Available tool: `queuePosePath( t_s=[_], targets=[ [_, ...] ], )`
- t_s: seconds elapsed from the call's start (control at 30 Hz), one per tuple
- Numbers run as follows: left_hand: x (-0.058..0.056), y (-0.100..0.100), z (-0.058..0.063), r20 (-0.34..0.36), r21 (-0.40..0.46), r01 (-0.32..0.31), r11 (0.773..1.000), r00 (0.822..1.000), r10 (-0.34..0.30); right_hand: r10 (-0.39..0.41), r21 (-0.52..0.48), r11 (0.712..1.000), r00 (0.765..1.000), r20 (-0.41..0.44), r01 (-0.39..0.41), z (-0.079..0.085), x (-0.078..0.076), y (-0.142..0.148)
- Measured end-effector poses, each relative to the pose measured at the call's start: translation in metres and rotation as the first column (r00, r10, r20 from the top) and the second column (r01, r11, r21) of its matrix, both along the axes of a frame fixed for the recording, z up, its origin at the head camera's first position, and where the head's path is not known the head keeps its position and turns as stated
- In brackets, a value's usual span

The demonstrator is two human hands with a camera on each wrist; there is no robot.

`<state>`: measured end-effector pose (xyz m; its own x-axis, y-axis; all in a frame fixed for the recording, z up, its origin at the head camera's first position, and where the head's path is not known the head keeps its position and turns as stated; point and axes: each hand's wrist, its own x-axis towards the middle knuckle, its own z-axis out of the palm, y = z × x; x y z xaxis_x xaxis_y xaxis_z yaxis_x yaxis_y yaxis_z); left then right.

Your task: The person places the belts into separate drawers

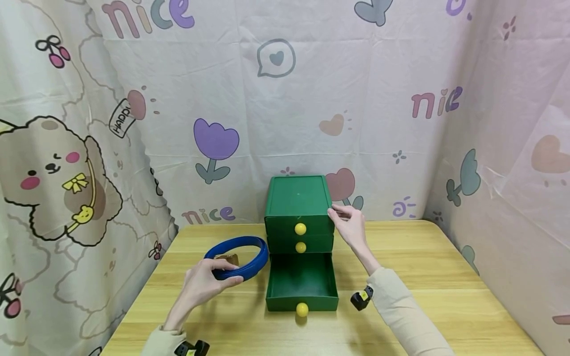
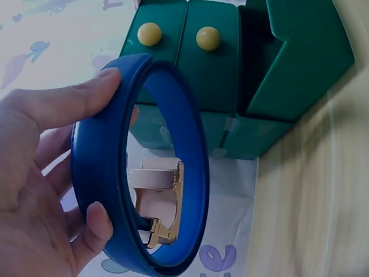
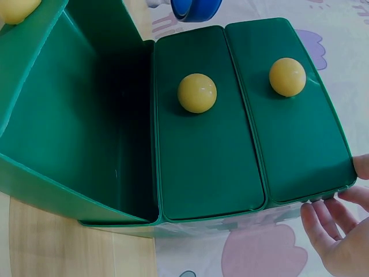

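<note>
A coiled blue belt (image 1: 256,264) with a gold-coloured buckle (image 2: 161,199) is in my left hand (image 1: 202,282), pinched between thumb and fingers. It hangs above the table, left of a green drawer box (image 1: 298,195). My right hand (image 1: 352,225) touches the box at its upper right front corner, fingertips on the side and thumb by the top edge (image 3: 354,167). The bottom drawer (image 1: 303,284) is pulled out, and its inside shows only bare green. The two drawers above, each with a yellow round knob (image 3: 197,93), are closed.
The box stands on a wooden table (image 1: 414,287) near its back edge. Behind and at both sides hangs a patterned cloth (image 1: 285,123). A small black camera is strapped at each wrist.
</note>
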<state>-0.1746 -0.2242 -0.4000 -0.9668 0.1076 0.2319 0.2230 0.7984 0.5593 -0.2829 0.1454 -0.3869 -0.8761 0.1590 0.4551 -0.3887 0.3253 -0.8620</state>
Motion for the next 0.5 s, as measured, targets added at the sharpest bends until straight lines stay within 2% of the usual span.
queuePosePath(
  t_s=[0.13,0.37,0.4,0.5],
  targets=[
    [0.001,0.005,0.000,-0.001,0.007,0.035,0.999,0.999,-0.034,0.005,0.001,1.000,1.000,0.019,-0.005,0.005,0.005,-0.002],
    [0.002,0.017,0.000,-0.017,0.016,0.082,0.996,0.996,-0.082,0.013,0.024,1.000,1.000,0.012,-0.014,0.032,0.030,-0.008],
    [0.003,0.019,0.000,-0.021,0.014,0.087,0.996,0.996,-0.087,0.016,0.021,1.000,1.000,0.013,-0.016,0.033,0.032,-0.009],
    [0.004,0.022,0.000,-0.031,0.010,0.101,0.995,0.994,-0.101,0.016,0.006,1.000,1.000,0.007,-0.016,0.020,0.020,-0.005]
  ],
)
